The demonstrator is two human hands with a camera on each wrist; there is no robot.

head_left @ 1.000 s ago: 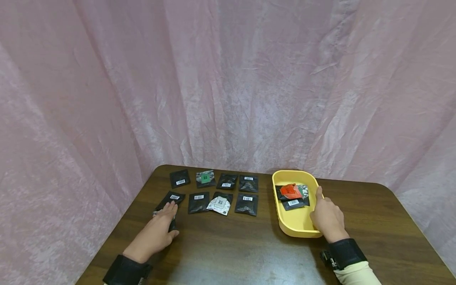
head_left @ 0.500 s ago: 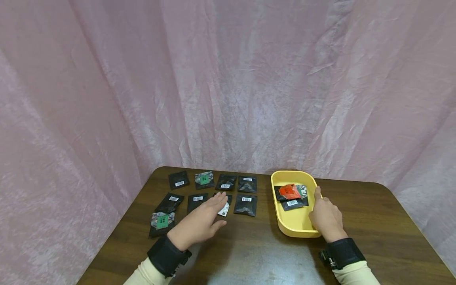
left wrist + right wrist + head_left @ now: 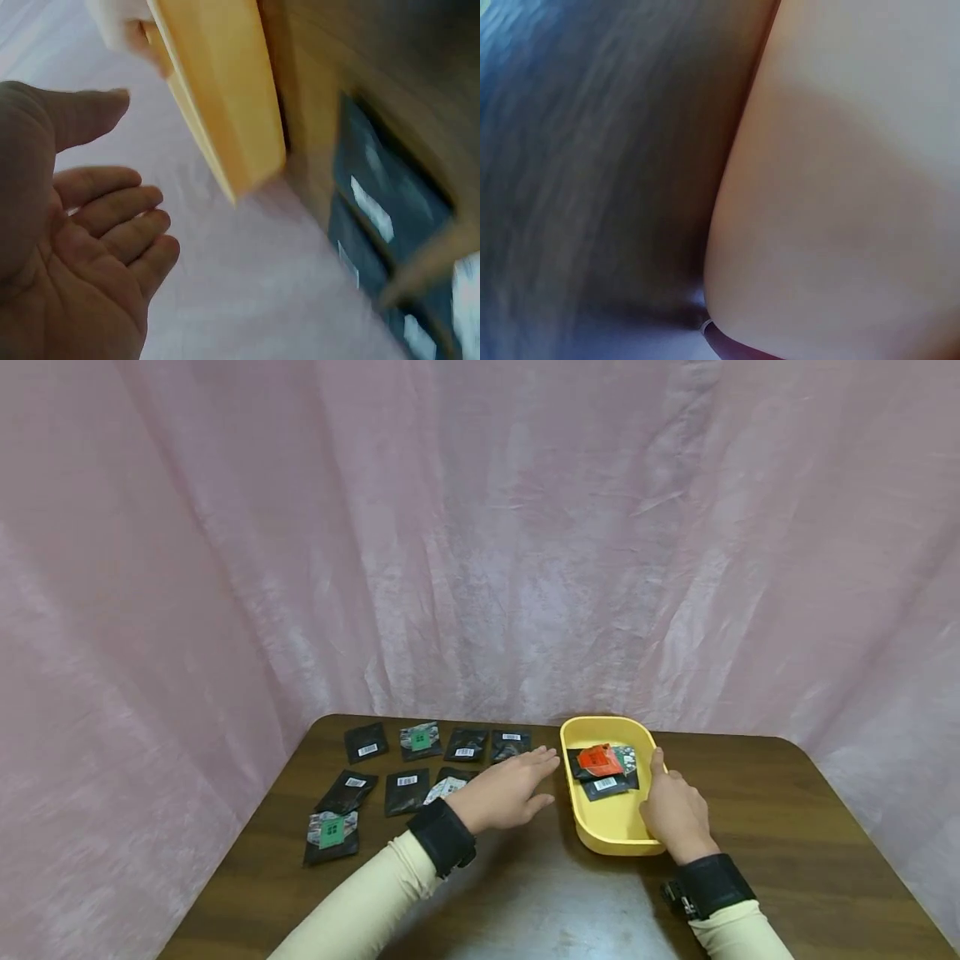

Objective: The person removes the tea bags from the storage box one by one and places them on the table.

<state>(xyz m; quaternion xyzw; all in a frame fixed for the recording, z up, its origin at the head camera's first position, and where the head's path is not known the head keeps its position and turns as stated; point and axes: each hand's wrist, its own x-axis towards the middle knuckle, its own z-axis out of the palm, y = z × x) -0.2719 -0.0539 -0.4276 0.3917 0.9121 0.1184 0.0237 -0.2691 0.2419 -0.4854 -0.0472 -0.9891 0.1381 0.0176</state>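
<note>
My left hand (image 3: 510,789) hovers over the table just left of a yellow plastic bin (image 3: 611,825), fingers extended and thumb apart. Its palm is bare in the left wrist view. On the bin's right rim, my right hand (image 3: 677,817) grips the edge. Inside the bin lie several small sachets, with a red-orange one (image 3: 600,760) on top of black ones. Black sachets in two rows lie left of the bin, among them a barcoded sachet (image 3: 407,791) and a white-patterned one (image 3: 444,788). The left hand hides part of the front row.
At the left, a green-labelled sachet (image 3: 332,831) overlaps a black sachet (image 3: 347,791). Another green-labelled sachet (image 3: 420,741) lies in the back row. A pink curtain (image 3: 480,568) hangs behind the brown wooden table (image 3: 787,827).
My left hand has moved from the left sachets, across the front row, to beside the bin. The green-labelled sachet at the left is uncovered. My right hand stays on the bin.
</note>
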